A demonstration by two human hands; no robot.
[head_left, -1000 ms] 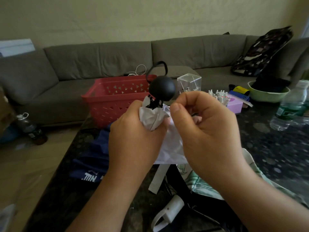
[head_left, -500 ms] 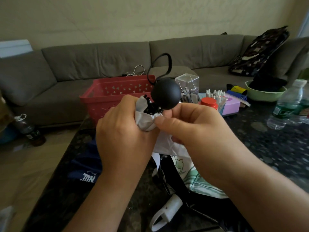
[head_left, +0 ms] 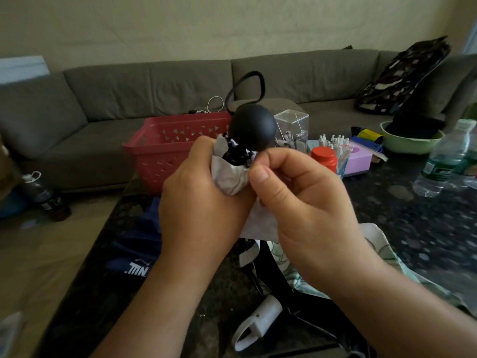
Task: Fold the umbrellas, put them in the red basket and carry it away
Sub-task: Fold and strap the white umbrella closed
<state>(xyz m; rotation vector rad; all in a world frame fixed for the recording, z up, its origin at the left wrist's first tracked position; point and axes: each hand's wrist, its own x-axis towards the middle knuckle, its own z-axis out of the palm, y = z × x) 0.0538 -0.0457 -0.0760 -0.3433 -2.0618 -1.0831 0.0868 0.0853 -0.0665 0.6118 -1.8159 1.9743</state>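
- The white umbrella [head_left: 229, 177], with its round black handle [head_left: 253, 130] pointing up, was held above the dark table [head_left: 413, 228], in front of the red basket [head_left: 165, 151].
- The left hand [head_left: 201, 205] had its grip clenched round the bunched canopy.
- The right hand [head_left: 307, 200] pinched the fabric just below the handle.
- Another patterned umbrella [head_left: 382, 244] lay on the table beneath the right forearm.
- A grey sofa [head_left: 129, 99] ran behind.

Most of the white umbrella [head_left: 229, 177] is hidden inside the left hand [head_left: 204, 205] and behind the right hand [head_left: 304, 202]. The red basket [head_left: 165, 148] is partly covered by them. The water bottle [head_left: 446, 161] is blurred and cut off at the right edge.
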